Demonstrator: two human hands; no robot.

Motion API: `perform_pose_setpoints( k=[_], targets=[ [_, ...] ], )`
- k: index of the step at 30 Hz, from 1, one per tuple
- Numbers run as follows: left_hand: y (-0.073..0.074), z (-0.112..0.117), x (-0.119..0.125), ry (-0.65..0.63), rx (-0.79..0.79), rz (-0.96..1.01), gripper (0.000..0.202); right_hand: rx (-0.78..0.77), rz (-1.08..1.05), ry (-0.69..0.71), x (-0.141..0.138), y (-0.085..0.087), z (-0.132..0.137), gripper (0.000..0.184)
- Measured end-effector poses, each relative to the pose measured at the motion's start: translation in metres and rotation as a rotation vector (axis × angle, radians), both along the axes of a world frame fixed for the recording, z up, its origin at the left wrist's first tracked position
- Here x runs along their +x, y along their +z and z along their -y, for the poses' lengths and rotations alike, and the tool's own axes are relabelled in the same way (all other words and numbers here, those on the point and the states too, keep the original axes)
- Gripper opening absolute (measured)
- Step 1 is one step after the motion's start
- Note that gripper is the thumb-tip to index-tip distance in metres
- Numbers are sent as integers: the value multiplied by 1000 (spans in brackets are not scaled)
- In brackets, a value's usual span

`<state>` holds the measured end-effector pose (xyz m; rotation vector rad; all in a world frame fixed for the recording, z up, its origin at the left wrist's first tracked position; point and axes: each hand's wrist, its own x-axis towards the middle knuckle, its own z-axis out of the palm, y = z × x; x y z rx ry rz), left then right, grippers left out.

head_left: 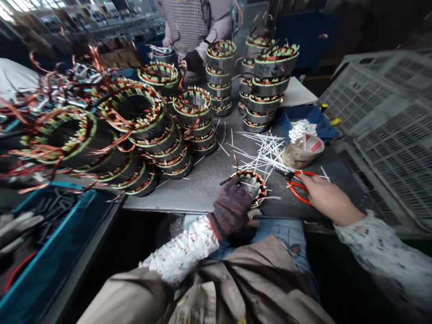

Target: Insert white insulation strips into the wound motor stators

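My left hand (232, 206), in a dark knitted glove, grips the near left side of a small stator (261, 186) at the table's front edge. The stator is a ring with copper windings, pale green insulation and a copper lead standing up from it; its near left part is hidden by the glove. To the right, my bare right hand (326, 195) is closed on the red looped handles of scissors (299, 189), whose dark blades point left toward the stator. Thin white strips (266, 150) lie scattered just behind the stator.
Stacked stators (165, 148) crowd the left, with more stacks (266, 85) behind. At right stand a tape roll (303, 150) and a blue bin (324, 123) with white pieces. Grey crates (394, 130) border the right. A teal tray (64, 225) sits front left. Across the table stands a person (187, 22).
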<state>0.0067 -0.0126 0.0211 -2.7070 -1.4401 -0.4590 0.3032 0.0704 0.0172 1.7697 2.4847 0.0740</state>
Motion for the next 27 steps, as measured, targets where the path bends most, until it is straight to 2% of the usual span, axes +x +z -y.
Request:
perform_pose_setpoints(
  k=[3, 5, 11, 14, 16, 20, 24, 27],
  targets=[
    [2, -3, -5, -31, 34, -39, 51, -67, 93, -39, -11, 8, -5, 65],
    [2, -3, -13, -58, 60, -40, 50, -88, 89, -53, -17, 13, -1, 63],
    [-3, -9, -33, -175, 140, 9, 53, 25, -256, 107, -50, 15, 27, 54],
    [-4, -10, -33, -183, 172, -4, 54, 70, -187, 155, -74, 19, 29, 56],
    [-4, -9, -32, -166, 184, -16, 54, 30, -118, 141, -83, 23, 26, 53],
    [-2, -8, -31, -165, 208, 8, 53, -55, -98, 146, -69, 27, 26, 51],
    [1, -9, -31, -176, 165, -11, 51, 26, -126, 336, -48, 27, 37, 50],
    [3, -8, -29, -165, 130, -16, 47, 46, -62, 329, -47, 28, 44, 47]
  ],
)
